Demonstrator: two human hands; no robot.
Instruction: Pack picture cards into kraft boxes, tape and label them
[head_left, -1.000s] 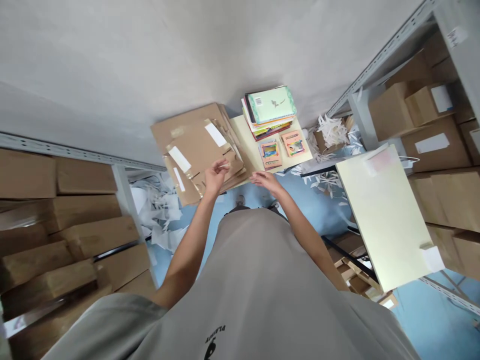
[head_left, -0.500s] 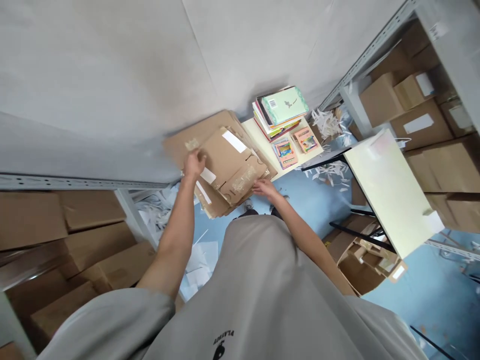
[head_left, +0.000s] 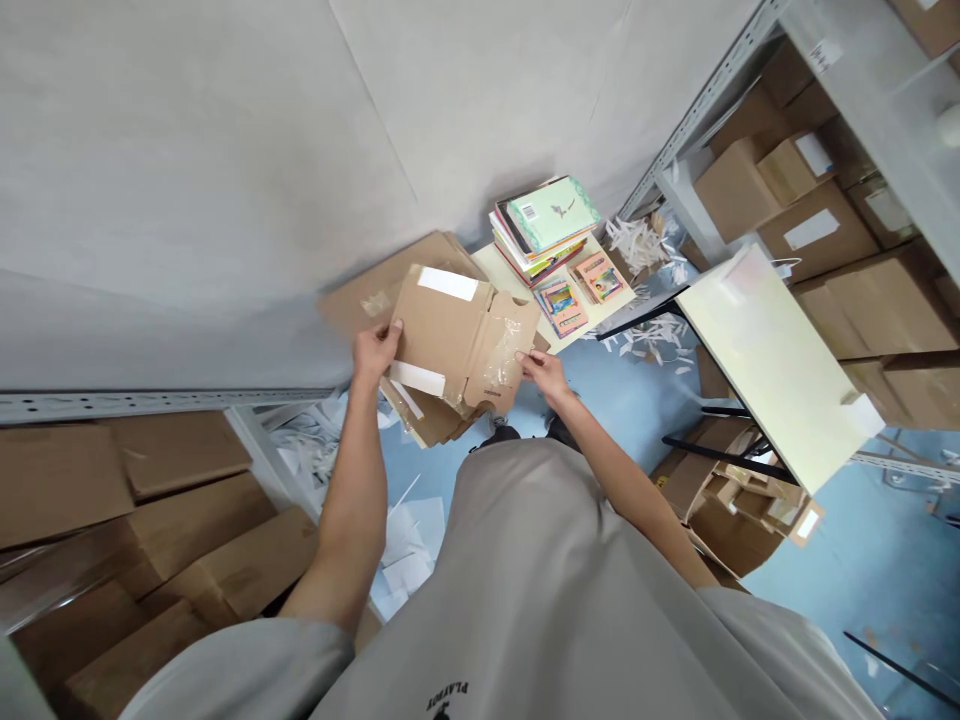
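Observation:
A flattened cardboard box [head_left: 442, 325] with two white labels and a taped end flap is raised above a pile of flat cardboard [head_left: 375, 290]. My left hand [head_left: 376, 352] grips its left edge, thumb on top. At the opposite side my right hand [head_left: 544, 373] pinches the edge of the taped flap. The pile under it lies on a cream tabletop [head_left: 491, 262] against the wall, and the raised box hides much of it.
A stack of books [head_left: 551, 220] and two piles of small booklets [head_left: 562, 305] sit right of the cardboard. Shelves hold brown boxes [head_left: 810, 230] on the right and more boxes [head_left: 195, 520] on the left. A cream folding table [head_left: 780, 370] stands right; paper scraps [head_left: 649, 335] litter the floor.
The top flattened box has come up off the pile and turned slightly, held at both sides. My right hand has moved up a little onto its flap.

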